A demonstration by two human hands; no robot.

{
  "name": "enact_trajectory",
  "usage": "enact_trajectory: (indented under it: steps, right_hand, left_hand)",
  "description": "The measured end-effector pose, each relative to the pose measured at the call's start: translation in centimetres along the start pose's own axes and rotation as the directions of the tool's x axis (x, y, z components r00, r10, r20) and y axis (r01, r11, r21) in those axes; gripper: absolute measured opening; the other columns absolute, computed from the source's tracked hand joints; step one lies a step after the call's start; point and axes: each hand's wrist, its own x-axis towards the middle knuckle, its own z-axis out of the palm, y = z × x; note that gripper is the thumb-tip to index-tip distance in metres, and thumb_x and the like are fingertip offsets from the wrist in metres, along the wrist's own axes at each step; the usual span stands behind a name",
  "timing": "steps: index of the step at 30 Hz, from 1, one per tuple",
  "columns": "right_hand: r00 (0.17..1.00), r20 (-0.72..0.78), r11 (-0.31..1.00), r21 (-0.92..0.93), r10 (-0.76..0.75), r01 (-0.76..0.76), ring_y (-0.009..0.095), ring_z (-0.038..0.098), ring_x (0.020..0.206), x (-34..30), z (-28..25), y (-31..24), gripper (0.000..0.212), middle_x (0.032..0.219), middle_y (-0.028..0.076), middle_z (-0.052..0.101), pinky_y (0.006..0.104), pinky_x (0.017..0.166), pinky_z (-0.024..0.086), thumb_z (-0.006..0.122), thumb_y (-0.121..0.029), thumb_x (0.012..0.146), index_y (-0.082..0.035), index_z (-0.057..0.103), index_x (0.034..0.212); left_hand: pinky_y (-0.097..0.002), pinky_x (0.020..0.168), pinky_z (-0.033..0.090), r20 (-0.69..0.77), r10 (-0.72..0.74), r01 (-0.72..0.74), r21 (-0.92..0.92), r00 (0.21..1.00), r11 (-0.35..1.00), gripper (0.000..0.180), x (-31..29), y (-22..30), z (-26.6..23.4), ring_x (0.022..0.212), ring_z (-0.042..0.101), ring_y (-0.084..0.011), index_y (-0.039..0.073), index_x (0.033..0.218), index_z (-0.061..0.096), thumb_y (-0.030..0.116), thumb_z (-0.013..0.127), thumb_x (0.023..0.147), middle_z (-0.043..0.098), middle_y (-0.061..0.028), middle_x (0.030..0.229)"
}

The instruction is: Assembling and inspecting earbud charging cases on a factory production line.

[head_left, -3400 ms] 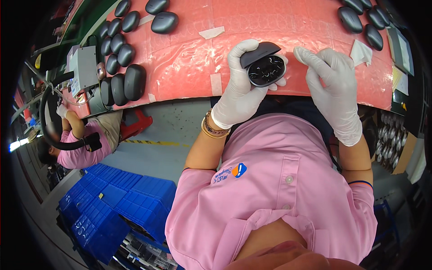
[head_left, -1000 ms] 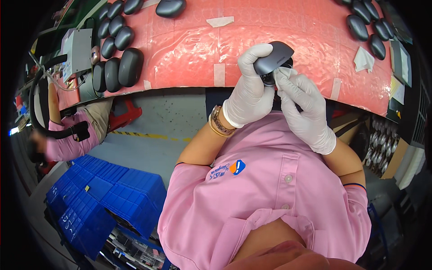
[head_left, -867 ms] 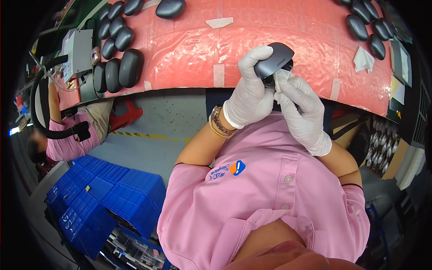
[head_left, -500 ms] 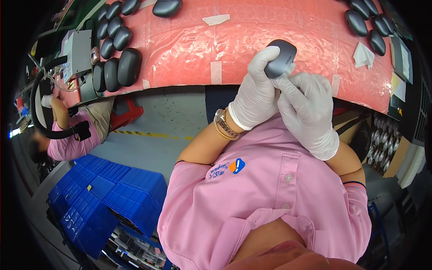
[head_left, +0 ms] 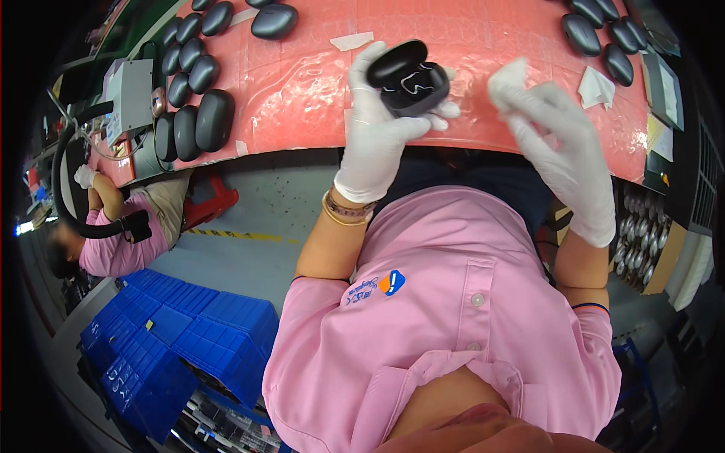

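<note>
My gloved left hand (head_left: 377,140) holds a dark earbud charging case (head_left: 430,100) over the near part of the table, its fingers closed around it. The hinged lid (head_left: 397,65) is raised, and the black glossy inside faces up. Whether earbuds sit in it I cannot make out. To the right of the case, and apart from it, is my gloved right hand (head_left: 563,132). Its fingers pinch a small crumpled white cloth (head_left: 510,79), slightly smeared by motion.
Several closed dark cases (head_left: 214,121) stand at the table's left side, and more (head_left: 580,35) at the far right. Another white cloth (head_left: 596,88) lies on the pink table cover (head_left: 302,106). A person in pink (head_left: 128,234) sits at the left; blue bins (head_left: 181,325) are on the floor.
The case has moved left in my left hand, and its lid has gone from shut to open. My right hand has come away from the case to the right with the white cloth.
</note>
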Motion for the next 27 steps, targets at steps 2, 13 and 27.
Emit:
enact_trajectory:
  steps: [2,13,27]
  right_hand:
    - [0.975,0.16,0.984,-0.11,0.155,-0.138,0.012,0.048,0.074,0.6,-0.4,0.3,0.022,0.077,0.003,0.05,0.0238,0.068,0.039,0.061,-0.003,0.083,-0.002,0.065,0.105]
    - [0.985,0.082,0.933,-0.316,-0.153,0.171,0.015,0.052,0.086,3.7,1.9,4.5,0.012,0.086,0.004,0.051,0.0247,0.076,0.041,0.064,-0.006,0.081,-0.001,0.061,0.092]
    - [0.935,0.304,0.949,-0.193,-0.182,0.248,0.018,0.057,0.063,3.6,-4.9,-6.1,0.011,0.071,0.009,0.057,0.0275,0.063,0.045,0.063,0.005,0.077,0.001,0.055,0.082]
  left_hand:
    - [-0.0338,0.078,0.055,0.01,0.003,-0.002,-0.065,1.0,0.998,0.076,0.1,-0.2,-1.2,0.093,0.063,-0.0292,0.013,0.135,0.021,-0.02,0.044,0.07,0.049,-0.0273,0.123]
    - [-0.0363,0.082,0.054,0.003,-0.061,0.06,-0.255,0.998,0.965,0.068,0.7,-0.4,-2.2,0.097,0.062,-0.032,0.01,0.131,0.03,-0.018,0.043,0.071,0.049,-0.027,0.123]
    - [-0.0362,0.078,0.055,0.047,-0.059,0.069,-0.245,0.997,0.967,0.064,0.9,-0.2,-2.4,0.095,0.063,-0.0324,0.008,0.129,0.026,-0.018,0.042,0.073,0.049,-0.0277,0.12]
